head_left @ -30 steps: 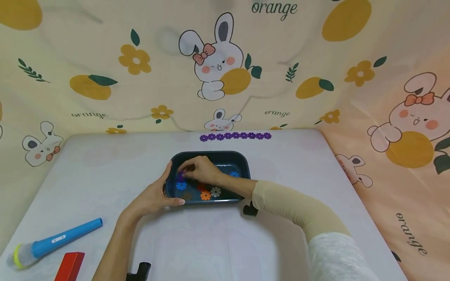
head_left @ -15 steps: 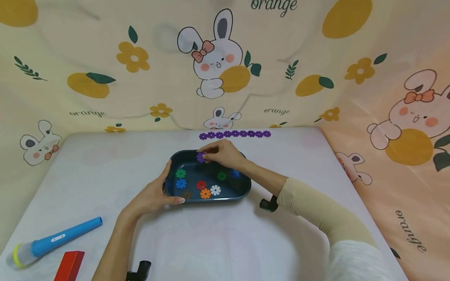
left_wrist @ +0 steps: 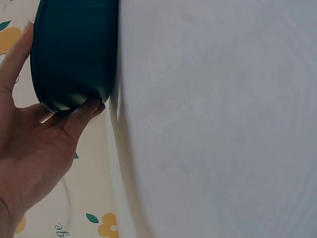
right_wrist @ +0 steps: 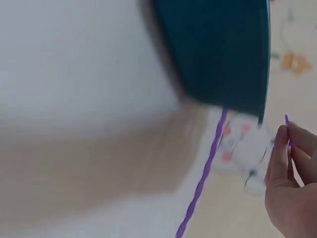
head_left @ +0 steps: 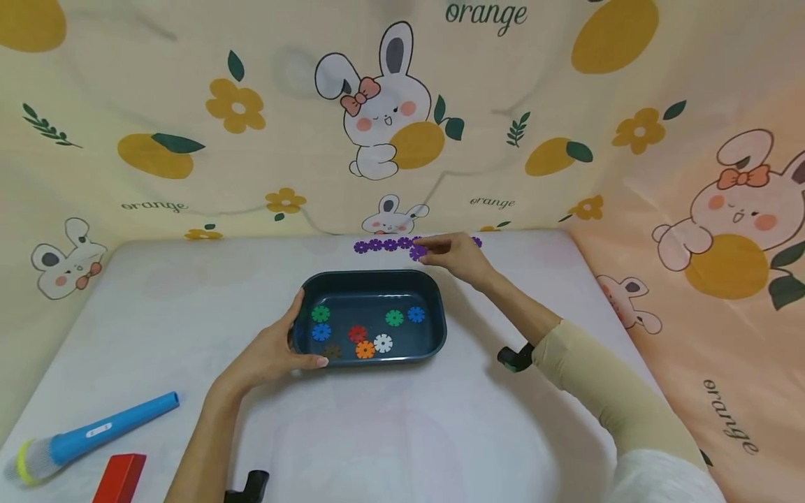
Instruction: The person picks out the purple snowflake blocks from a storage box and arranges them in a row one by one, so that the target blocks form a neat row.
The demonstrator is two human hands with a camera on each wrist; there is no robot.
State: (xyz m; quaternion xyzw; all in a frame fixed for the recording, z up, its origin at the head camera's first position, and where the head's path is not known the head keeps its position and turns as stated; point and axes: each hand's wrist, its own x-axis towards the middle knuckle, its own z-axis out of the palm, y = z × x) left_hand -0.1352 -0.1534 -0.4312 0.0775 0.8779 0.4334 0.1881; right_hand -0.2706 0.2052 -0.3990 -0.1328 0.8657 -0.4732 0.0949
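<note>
A dark blue rectangular tray [head_left: 365, 300] stands mid-table, its left end held by my left hand [head_left: 267, 356] with the thumb at the front rim. In the left wrist view the fingers of that hand [left_wrist: 39, 144] curl against the end of the tray [left_wrist: 74, 54]. Between thumb and fingers my right hand [head_left: 462, 257] pinches a purple snowflake disc [head_left: 417, 253], which appears edge-on in the right wrist view. Behind the tray runs a row of purple snowflake discs [head_left: 375, 245], partly hidden by the right hand. The held disc overlaps that row in the head view.
Several discs lie in the tray, among them a red disc [head_left: 357, 334], an orange disc [head_left: 365, 349] and a white disc [head_left: 383, 343]. At the front left are a blue toy microphone [head_left: 107, 429] and a red block [head_left: 119, 478]. A printed cloth backs the table.
My right hand has taken the purple snowflake disc out of the tray's left part and carried it right and back to the row. The left hand keeps its hold on the tray.
</note>
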